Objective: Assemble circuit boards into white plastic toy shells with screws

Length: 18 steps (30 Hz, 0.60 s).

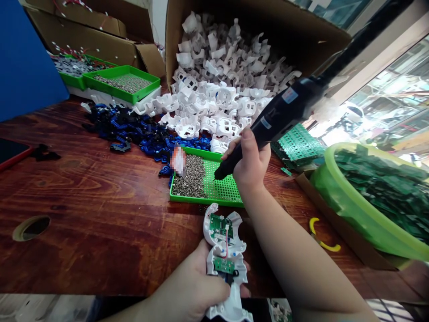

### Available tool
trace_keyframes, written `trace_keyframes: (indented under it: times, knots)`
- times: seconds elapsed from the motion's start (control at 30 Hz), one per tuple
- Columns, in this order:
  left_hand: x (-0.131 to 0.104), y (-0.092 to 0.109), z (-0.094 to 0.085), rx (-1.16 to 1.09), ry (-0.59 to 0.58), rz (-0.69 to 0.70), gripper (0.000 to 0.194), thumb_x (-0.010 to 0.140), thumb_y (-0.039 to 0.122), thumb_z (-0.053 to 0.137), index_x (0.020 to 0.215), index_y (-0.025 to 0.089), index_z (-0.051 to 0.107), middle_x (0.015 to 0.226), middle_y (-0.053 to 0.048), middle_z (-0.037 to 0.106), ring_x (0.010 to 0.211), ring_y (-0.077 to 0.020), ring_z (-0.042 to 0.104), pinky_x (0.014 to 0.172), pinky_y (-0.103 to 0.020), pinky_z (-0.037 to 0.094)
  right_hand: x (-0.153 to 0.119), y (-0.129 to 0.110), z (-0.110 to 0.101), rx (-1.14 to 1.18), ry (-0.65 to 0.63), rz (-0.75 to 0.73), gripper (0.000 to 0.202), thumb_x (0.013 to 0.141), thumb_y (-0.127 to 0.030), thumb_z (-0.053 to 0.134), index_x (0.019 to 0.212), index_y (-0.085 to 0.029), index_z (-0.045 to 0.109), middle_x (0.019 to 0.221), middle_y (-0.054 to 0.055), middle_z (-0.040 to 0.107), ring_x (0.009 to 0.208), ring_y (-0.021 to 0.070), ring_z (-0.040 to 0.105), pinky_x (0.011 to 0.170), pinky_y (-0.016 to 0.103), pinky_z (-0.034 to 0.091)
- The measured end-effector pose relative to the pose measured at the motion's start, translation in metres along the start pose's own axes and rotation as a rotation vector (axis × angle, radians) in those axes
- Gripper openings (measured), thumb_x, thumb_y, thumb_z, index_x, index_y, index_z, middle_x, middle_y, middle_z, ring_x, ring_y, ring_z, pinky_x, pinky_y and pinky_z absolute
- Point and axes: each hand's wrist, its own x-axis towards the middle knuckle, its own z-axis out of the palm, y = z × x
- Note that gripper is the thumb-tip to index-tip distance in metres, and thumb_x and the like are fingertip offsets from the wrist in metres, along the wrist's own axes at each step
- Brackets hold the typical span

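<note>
In my left hand (204,286) lies a white plastic shell (231,304), gripped at the table's front edge. Inside it sit two green circuit boards (224,264), with a red and white wire running between them. My right hand (251,163) is wrapped around a black electric screwdriver (278,112) that slants down to the left. The screwdriver's tip is over a green perforated tray (223,200), near a heap of small metal screws (191,178) in its left half. Whether the tip touches the tray or a screw, I cannot tell.
Behind the tray are piled blue and black plastic parts (144,134) and white shells (214,96) spilling from a cardboard box (291,31). Another screw tray (140,89) stands back left. At right are a basin (330,167) of green boards and yellow-handled pliers (323,241).
</note>
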Motion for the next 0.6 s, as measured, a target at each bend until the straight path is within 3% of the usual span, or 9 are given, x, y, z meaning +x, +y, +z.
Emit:
trace_keyframes:
  times: [0.2, 0.37, 0.43, 0.5, 0.6]
  knots:
    - [0.000, -0.001, -0.001, -0.009, -0.020, 0.020, 0.053, 0.054, -0.001, 0.059, 0.103, 0.018, 0.055, 0.087, -0.001, 0.065, 0.081, -0.0192, 0.065, 0.072, -0.028, 0.045, 0.005, -0.009, 0.003, -0.072, 0.091, -0.035, 0.016, 0.079, -0.037, 0.055, 0.080, -0.022, 0.049, 0.046, -0.008, 0.048, 0.034, 0.0092, 0.048, 0.033, 0.021, 0.035]
    - [0.001, -0.006, -0.002, -0.040, -0.063, 0.107, 0.055, 0.056, -0.002, 0.063, 0.106, 0.019, 0.056, 0.085, 0.000, 0.064, 0.077, -0.0153, 0.063, 0.069, -0.025, 0.044, 0.001, -0.074, 0.006, -0.028, 0.113, -0.053, 0.018, 0.080, -0.038, 0.052, 0.074, -0.021, 0.051, 0.045, -0.005, 0.048, 0.035, 0.0118, 0.048, 0.031, 0.024, 0.036]
    - [0.002, -0.007, -0.002, -0.063, -0.062, 0.126, 0.055, 0.058, -0.001, 0.064, 0.109, 0.019, 0.055, 0.085, 0.000, 0.065, 0.077, -0.0151, 0.062, 0.069, -0.024, 0.044, -0.012, -0.107, 0.003, -0.022, 0.024, 0.094, 0.018, 0.083, -0.037, 0.048, 0.073, -0.022, 0.053, 0.045, -0.004, 0.047, 0.036, 0.0137, 0.048, 0.032, 0.028, 0.039]
    - [0.002, -0.009, -0.002, -0.055, -0.064, 0.137, 0.053, 0.060, 0.000, 0.065, 0.109, 0.018, 0.054, 0.083, -0.001, 0.065, 0.076, -0.0150, 0.062, 0.066, -0.024, 0.044, -0.030, -0.132, -0.001, -0.051, -0.158, 0.202, 0.019, 0.079, -0.044, 0.052, 0.078, -0.025, 0.055, 0.053, -0.001, 0.052, 0.043, 0.0175, 0.053, 0.038, 0.034, 0.046]
    - [0.002, -0.012, -0.004, -0.015, -0.051, 0.181, 0.053, 0.061, 0.003, 0.069, 0.109, 0.017, 0.053, 0.079, -0.001, 0.065, 0.069, -0.0124, 0.059, 0.062, -0.022, 0.042, -0.059, -0.149, -0.004, -0.043, -0.266, 0.131, 0.030, 0.072, -0.051, 0.062, 0.087, -0.026, 0.056, 0.057, 0.000, 0.054, 0.044, 0.0188, 0.054, 0.042, 0.036, 0.048]
